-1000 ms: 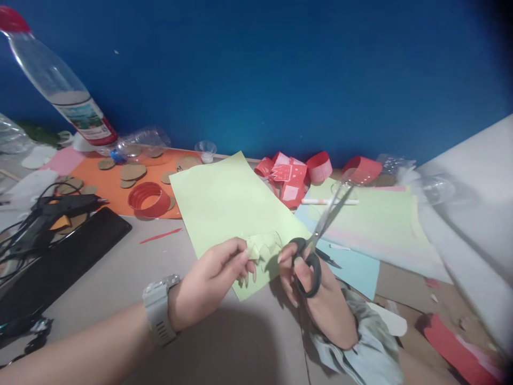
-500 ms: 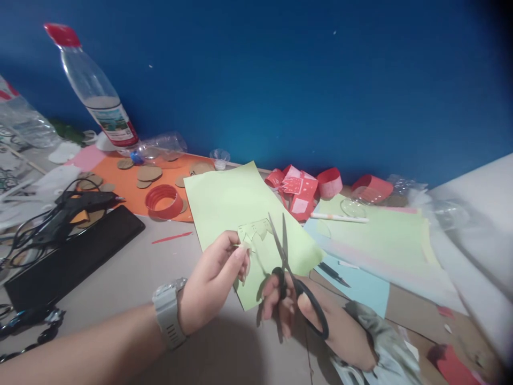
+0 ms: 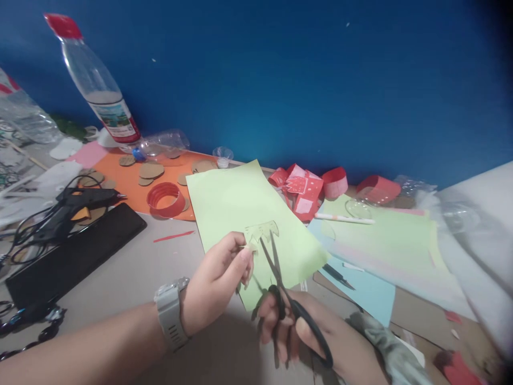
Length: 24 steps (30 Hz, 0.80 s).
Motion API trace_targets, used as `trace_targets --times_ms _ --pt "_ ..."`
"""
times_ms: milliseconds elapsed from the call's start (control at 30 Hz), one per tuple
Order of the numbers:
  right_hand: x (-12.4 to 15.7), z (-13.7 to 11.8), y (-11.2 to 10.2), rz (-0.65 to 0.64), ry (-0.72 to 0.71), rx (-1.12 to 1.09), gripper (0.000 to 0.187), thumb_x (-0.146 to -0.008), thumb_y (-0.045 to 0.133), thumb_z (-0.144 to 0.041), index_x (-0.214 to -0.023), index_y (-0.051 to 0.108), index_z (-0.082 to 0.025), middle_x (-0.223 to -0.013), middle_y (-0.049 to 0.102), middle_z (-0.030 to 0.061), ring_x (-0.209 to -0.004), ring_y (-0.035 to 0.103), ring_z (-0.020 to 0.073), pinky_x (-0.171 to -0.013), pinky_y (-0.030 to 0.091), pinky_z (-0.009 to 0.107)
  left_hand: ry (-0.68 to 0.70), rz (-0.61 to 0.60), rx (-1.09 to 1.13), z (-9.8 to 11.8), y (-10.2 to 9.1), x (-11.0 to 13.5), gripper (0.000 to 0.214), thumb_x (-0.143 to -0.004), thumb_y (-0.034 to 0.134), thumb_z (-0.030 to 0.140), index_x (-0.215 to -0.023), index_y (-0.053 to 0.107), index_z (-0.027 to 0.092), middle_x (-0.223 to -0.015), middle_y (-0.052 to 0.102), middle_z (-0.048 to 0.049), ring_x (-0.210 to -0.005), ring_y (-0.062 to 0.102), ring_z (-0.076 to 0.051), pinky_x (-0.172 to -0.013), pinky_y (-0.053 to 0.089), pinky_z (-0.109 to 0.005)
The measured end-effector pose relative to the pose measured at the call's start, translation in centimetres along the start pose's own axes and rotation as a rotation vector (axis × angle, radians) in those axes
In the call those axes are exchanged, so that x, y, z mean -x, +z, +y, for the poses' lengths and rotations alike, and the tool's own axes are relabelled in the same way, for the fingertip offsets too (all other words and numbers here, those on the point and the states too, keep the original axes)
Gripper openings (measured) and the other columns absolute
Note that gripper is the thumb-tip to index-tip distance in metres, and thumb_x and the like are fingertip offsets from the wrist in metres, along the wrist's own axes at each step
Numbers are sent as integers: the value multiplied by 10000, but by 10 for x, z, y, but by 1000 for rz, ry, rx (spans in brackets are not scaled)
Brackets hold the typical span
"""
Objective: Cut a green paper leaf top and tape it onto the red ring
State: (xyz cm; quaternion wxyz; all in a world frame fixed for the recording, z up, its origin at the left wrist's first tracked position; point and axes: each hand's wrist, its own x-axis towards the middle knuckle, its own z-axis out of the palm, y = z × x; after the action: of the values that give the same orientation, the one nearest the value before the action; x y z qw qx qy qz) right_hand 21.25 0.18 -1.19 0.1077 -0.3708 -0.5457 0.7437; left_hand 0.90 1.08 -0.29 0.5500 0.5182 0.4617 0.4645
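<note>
Between thumb and fingers, my left hand (image 3: 220,278) pinches a small pale yellow-green paper strip (image 3: 262,229) with a zigzag lower edge and faint marks on it. A grey watch (image 3: 170,310) is on that wrist. My right hand (image 3: 288,323) holds black-handled scissors (image 3: 276,270), thumb and fingers in the loops. The blades are slightly apart, their tips at the zigzag edge of the strip; whether they touch it I cannot tell. Beneath both lies a light green paper sheet (image 3: 228,198).
Left of the sheet are a red ring (image 3: 165,200), a red paper sliver (image 3: 174,236), a black glue gun (image 3: 86,200) and a tall bottle (image 3: 100,96). Red paper pieces (image 3: 306,192), a white marker (image 3: 344,218) and a craft knife (image 3: 339,275) lie right. A blue wall (image 3: 256,80) stands behind.
The scissors have moved left and down, so their tips now meet the paper strip's zigzag edge rather than standing to its right. My left hand keeps its pinch, and the view has shifted slightly.
</note>
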Motion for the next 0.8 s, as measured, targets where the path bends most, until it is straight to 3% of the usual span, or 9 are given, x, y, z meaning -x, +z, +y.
trace_targets --times_ms 100,333,633,800 --pt "-1 4 1 -65 -50 -14 682 -740 454 -788 -1045 554 -187 -902 667 120 -602 618 179 -504 420 256 -41 -51 -7 -1 0 1 236 -964 392 349 -797 435 187 -634 468 42 -567 449 -92 -555 381 -219" --pt "-1 -10 4 -41 -57 -11 662 -758 451 -774 -982 525 -156 -841 648 107 -550 533 133 -501 383 239 -77 -227 -100 1 -1 2 254 -963 396 351 -783 448 180 -655 488 33 -584 443 -91 -567 371 -216" --pt "1 -17 3 -24 -21 85 710 -717 401 -828 -943 491 -161 -760 600 68 -517 492 120 -491 386 239 -52 -257 -45 0 -1 1 265 -968 403 371 -786 447 182 -630 495 40 -562 450 -80 -548 357 -200" --pt "3 -15 3 -27 -37 100 676 -769 389 -783 -988 498 -153 -763 605 71 -524 502 123 -491 390 241 -41 -250 -58 1 -1 2 267 -965 414 369 -778 447 180 -625 487 42 -551 438 -77 -540 352 -200"
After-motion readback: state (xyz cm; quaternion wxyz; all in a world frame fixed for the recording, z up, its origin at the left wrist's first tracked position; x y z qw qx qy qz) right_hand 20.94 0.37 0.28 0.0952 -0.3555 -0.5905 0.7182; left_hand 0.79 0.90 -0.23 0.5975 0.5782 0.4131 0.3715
